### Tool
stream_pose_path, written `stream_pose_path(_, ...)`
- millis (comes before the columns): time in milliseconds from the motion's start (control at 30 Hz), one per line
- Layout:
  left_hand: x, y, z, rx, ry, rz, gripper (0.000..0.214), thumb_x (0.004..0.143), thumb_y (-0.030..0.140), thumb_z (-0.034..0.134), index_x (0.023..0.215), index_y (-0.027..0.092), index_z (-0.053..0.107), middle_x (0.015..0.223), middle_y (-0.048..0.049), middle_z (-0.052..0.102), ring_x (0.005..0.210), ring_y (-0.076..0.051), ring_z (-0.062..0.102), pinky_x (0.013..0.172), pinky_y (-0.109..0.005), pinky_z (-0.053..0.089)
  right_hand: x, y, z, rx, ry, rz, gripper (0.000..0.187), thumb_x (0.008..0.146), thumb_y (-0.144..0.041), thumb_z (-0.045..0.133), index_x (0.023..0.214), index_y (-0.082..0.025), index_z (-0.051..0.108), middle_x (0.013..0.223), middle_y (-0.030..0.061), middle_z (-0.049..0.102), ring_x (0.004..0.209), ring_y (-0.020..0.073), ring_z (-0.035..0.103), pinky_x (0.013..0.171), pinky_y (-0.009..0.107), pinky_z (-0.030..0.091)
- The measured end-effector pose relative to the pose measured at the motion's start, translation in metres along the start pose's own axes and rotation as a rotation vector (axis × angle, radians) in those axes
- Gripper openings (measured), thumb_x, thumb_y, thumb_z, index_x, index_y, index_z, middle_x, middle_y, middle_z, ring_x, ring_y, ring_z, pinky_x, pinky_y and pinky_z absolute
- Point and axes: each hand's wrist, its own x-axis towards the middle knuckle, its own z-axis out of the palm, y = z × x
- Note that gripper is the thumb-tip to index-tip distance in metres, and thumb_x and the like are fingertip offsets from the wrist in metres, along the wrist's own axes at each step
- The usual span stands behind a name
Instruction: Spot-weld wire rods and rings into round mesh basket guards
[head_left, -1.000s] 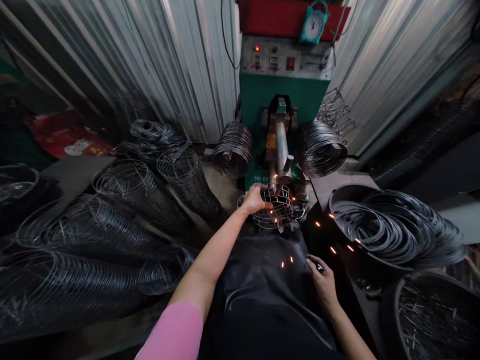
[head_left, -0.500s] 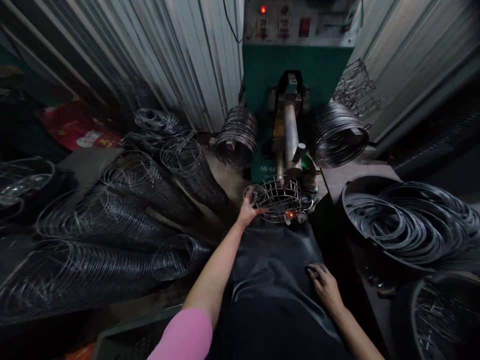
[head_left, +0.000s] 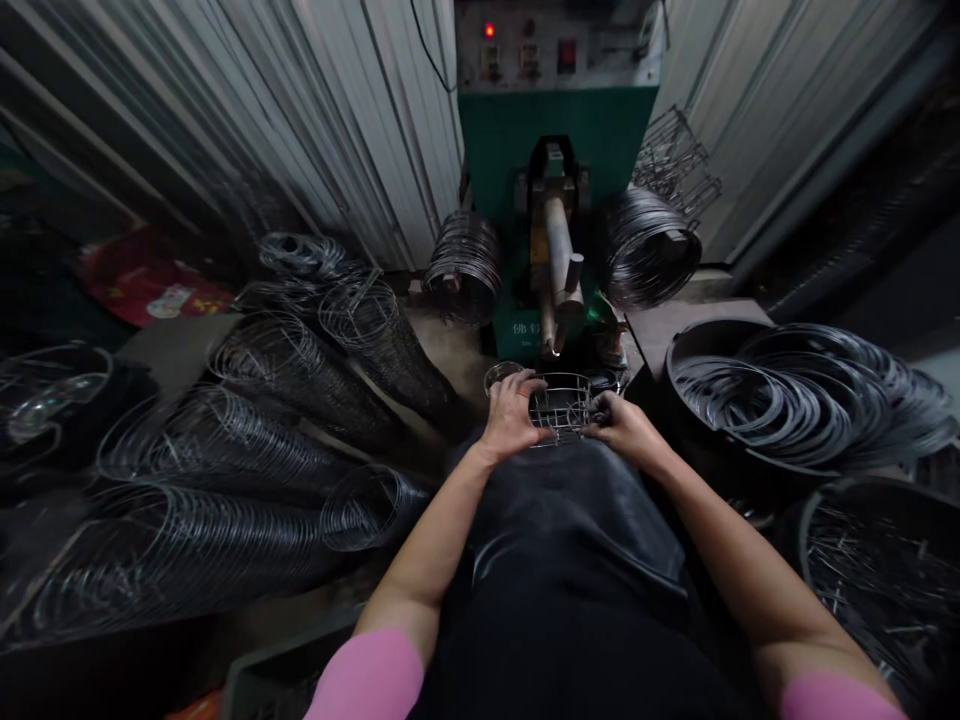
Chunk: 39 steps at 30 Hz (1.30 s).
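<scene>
A small round wire basket is held between my two hands, just below the welding machine's metal arm. My left hand grips its left side, fingers over the upper rim and thumb at the lower edge. On the opposite side my right hand is closed at the basket's right edge, its fingertips dark and partly hidden. A wire ring shows behind the left fingers. The electrode tip sits above the basket's far rim. A dark apron covers my lap beneath.
Bundled wire rings lie in long stacks at the left. Coils of wire flank the green machine. At the right stand a tub of wire rings and a bin of short wire pieces. A dark crate is at lower left.
My right hand has risen from the apron to the basket's right side. The basket has come down away from the machine's tip, and the orange glow is gone. The view has shifted slightly.
</scene>
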Motion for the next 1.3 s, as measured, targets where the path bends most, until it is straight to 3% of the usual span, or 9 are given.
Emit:
stream_pose_path(133,-0.001,0.006,-0.003,0.002,-0.022,-0.014,0.061,0.045,0.033,0.083,0.098,0.023,0.054,0.131,-0.0087,0.045,0.123,-0.028,0.037,0.101,-0.043,0.027,-0.004,-0.004,0.001,-0.018,0.05,-0.025,0.016,0.06,-0.022,0.059,0.071,-0.02,0.048,0.061,-0.0046,0.053,0.058,0.0113,0.048,0.054,0.022,0.037)
stream_pose_path(333,-0.003,0.006,-0.005,0.046,-0.058,-0.013,0.056,0.047,0.034,0.083,0.094,0.023,0.054,0.132,-0.0084,0.045,0.122,-0.029,0.037,0.1,-0.043,0.027,-0.014,-0.006,-0.023,0.021,-0.183,0.02,0.02,0.055,-0.019,0.062,0.071,-0.019,0.051,0.062,-0.0047,0.055,0.059,0.0118,0.051,0.052,0.021,0.038)
stream_pose_path(433,-0.005,0.009,-0.001,0.072,-0.072,0.05,0.057,0.048,0.035,0.082,0.095,0.022,0.054,0.131,-0.0092,0.046,0.121,-0.028,0.038,0.1,-0.043,0.026,-0.004,-0.006,-0.019,0.004,-0.213,0.038,0.02,0.052,-0.017,0.063,0.067,-0.019,0.049,0.059,-0.0058,0.053,0.057,0.0114,0.049,0.051,0.02,0.038)
stream_pose_path(567,-0.009,0.011,0.007,0.082,-0.091,0.096,0.051,0.051,0.036,0.08,0.095,0.022,0.057,0.133,-0.0106,0.043,0.122,-0.028,0.037,0.099,-0.044,0.027,0.001,-0.005,0.004,0.005,-0.03,0.005,0.015,0.057,-0.016,0.058,0.067,-0.019,0.048,0.059,-0.0058,0.05,0.057,0.0106,0.048,0.051,0.019,0.035)
stream_pose_path(667,-0.011,0.007,0.009,0.088,-0.112,0.112,0.041,0.055,0.036,0.078,0.09,0.021,0.062,0.137,-0.0116,0.037,0.126,-0.03,0.032,0.099,-0.047,0.025,-0.007,-0.002,0.02,-0.036,0.081,-0.063,0.009,0.065,-0.015,0.053,0.073,-0.019,0.054,0.064,-0.0028,0.056,0.06,0.012,0.052,0.056,0.021,0.038)
stream_pose_path(833,-0.013,0.0,0.005,0.054,-0.16,0.123,0.03,0.061,0.036,0.075,0.087,0.022,0.067,0.141,-0.0101,0.033,0.129,-0.032,0.028,0.102,-0.05,0.023,-0.011,0.002,0.022,0.01,-0.055,-0.143,0.019,0.073,-0.014,0.05,0.083,-0.019,0.066,0.08,0.0023,0.068,0.074,0.0158,0.062,0.067,0.024,0.044)
stream_pose_path(1100,-0.018,-0.007,-0.003,-0.094,-0.09,0.103,0.036,0.058,0.032,0.079,0.092,0.024,0.069,0.139,-0.0083,0.036,0.129,-0.029,0.031,0.105,-0.045,0.026,-0.007,-0.015,0.006,-0.122,-0.226,-0.256,0.023,0.075,-0.013,0.053,0.091,-0.018,0.069,0.086,0.0047,0.07,0.079,0.0171,0.064,0.071,0.025,0.047)
stream_pose_path(1300,-0.014,-0.015,0.0,-0.163,-0.072,0.1,0.034,0.058,0.032,0.078,0.09,0.024,0.07,0.139,-0.0082,0.035,0.13,-0.03,0.031,0.105,-0.046,0.026,-0.005,-0.016,0.007,-0.186,-0.209,-0.301,0.024,0.07,-0.013,0.061,0.092,-0.02,0.068,0.088,0.0044,0.069,0.08,0.0176,0.064,0.07,0.025,0.048)
